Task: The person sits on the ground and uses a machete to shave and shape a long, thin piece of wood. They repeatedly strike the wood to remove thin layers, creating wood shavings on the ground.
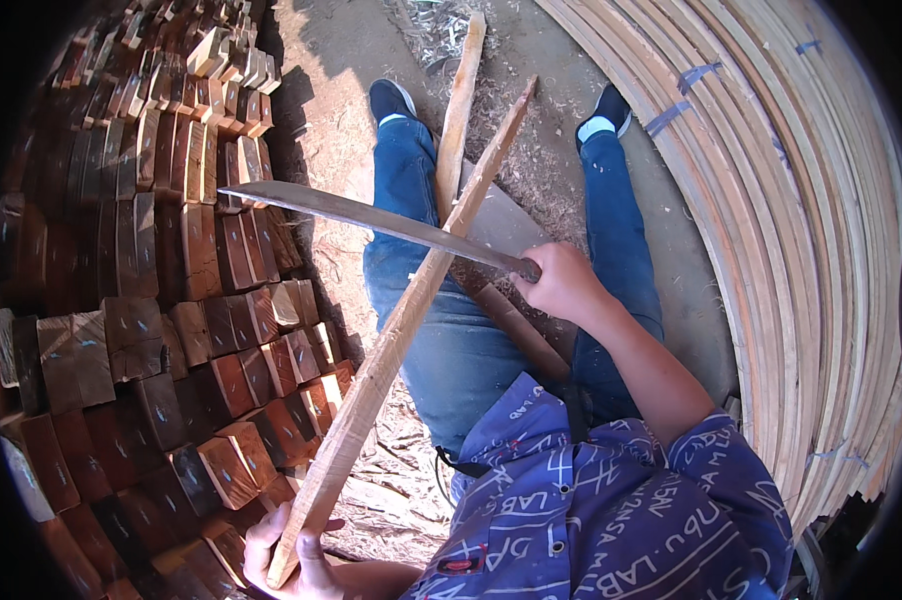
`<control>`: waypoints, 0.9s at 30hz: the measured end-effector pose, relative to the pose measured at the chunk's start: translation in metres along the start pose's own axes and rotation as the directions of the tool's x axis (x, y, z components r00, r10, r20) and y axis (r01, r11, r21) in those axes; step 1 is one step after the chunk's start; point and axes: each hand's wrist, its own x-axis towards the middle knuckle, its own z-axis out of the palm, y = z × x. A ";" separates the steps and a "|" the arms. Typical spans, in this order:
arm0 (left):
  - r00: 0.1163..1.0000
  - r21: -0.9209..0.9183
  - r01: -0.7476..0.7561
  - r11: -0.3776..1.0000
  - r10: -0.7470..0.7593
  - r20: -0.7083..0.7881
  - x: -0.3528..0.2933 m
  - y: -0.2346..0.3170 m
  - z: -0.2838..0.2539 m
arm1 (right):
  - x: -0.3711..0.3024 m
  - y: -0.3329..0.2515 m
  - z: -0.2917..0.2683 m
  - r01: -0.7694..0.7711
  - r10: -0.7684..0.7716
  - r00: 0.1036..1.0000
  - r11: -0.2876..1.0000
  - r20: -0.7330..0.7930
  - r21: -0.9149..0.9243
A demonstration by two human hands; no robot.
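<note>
My left hand (296, 555) is wrapped round the near end of a long, rough wooden stake (371, 385). The stake slants away from me to the right, past my left thigh, and narrows to a point at its far end. In my right hand (561, 285) is the handle of a machete (351, 212). Its long blade reaches leftward across the stake at about mid-length; whether the edge touches the wood I cannot tell. A second wooden piece (458, 115) lies beyond, running away beside my left shin.
Stacked timber blocks (161, 400) rise along the left. On the right, long pale boards (761, 200) are piled, with bluish ties (696, 77) at places. A grey flat piece (506, 220) is between my legs. Wood shavings (436, 50) litter the ground.
</note>
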 end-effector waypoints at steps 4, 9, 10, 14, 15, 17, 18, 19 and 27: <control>0.996 -0.103 0.078 0.992 -0.073 0.046 0.006 0.007 0.007 | -0.022 -0.029 -0.001 0.047 -0.047 0.999 0.999 0.001 0.018; 0.992 -0.083 0.083 0.993 -0.075 0.097 -0.002 0.019 0.012 | -0.044 -0.056 -0.005 0.289 -0.289 0.957 0.950 -0.021 0.120; 0.992 -0.068 0.095 0.993 -0.088 0.091 -0.002 0.021 0.011 | -0.039 -0.052 -0.004 0.223 -0.222 0.975 0.971 -0.022 0.086; 0.999 -0.088 0.047 0.995 -0.048 -0.015 -0.001 0.018 0.010 | -0.005 -0.027 -0.004 -0.003 -0.001 0.999 0.998 0.053 0.063; 0.998 -0.088 0.062 0.994 -0.062 0.004 0.002 0.014 0.008 | -0.006 -0.027 -0.004 -0.003 0.001 0.999 0.999 0.044 0.054; 0.992 -0.092 0.090 0.992 -0.097 -0.080 0.003 0.001 0.008 | -0.012 -0.036 -0.003 0.074 -0.074 0.997 0.997 0.018 -0.006; 0.992 -0.123 0.116 0.986 -0.121 -0.038 0.002 0.002 0.009 | -0.015 -0.043 -0.005 0.108 -0.108 0.994 0.993 0.011 -0.037; 0.989 -0.150 0.150 0.977 -0.150 0.008 0.001 0.005 0.007 | -0.023 -0.052 -0.007 0.136 -0.133 0.989 0.990 0.063 -0.036; 0.995 -0.074 0.066 0.995 -0.071 -0.066 0.003 0.021 0.018 | -0.007 -0.013 -0.005 -0.006 0.005 1.000 0.999 0.024 0.047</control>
